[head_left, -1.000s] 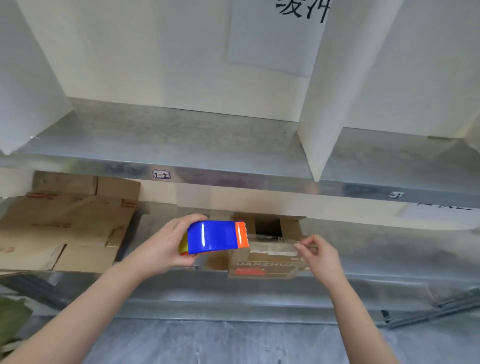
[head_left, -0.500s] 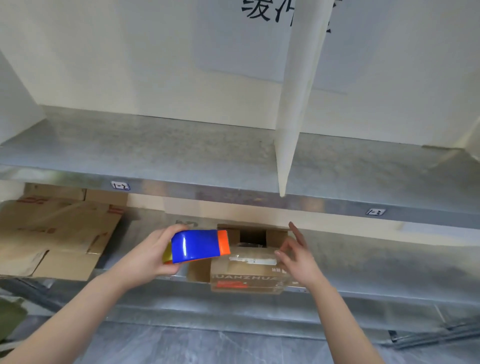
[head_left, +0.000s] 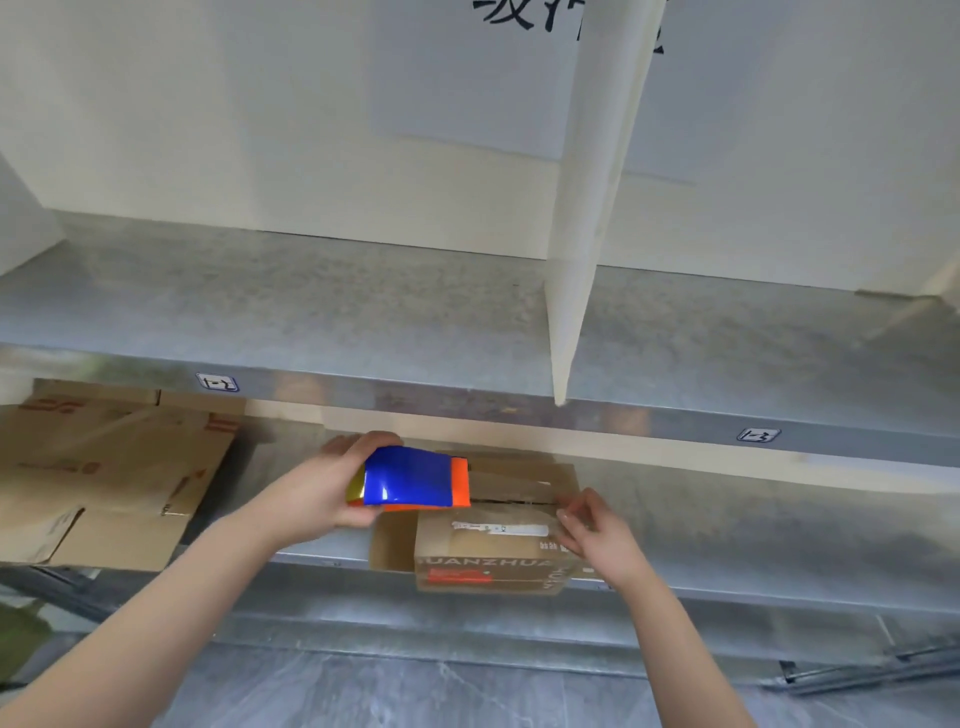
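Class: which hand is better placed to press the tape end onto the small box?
Right: the right hand pinches the tape at the right edge of the box, while the left hand grips the dispenser.

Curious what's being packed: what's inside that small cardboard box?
Its contents cannot be seen: the small cardboard box has its top flaps folded shut, leaving a dark seam, and the blue tape dispenser in the left hand covers that seam's left end.

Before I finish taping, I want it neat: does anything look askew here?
Yes. The cardboard box hangs over the lower shelf's front edge, and its left flap sticks out unfolded below the tape dispenser that the left hand grips. The right hand pinches the clear tape.
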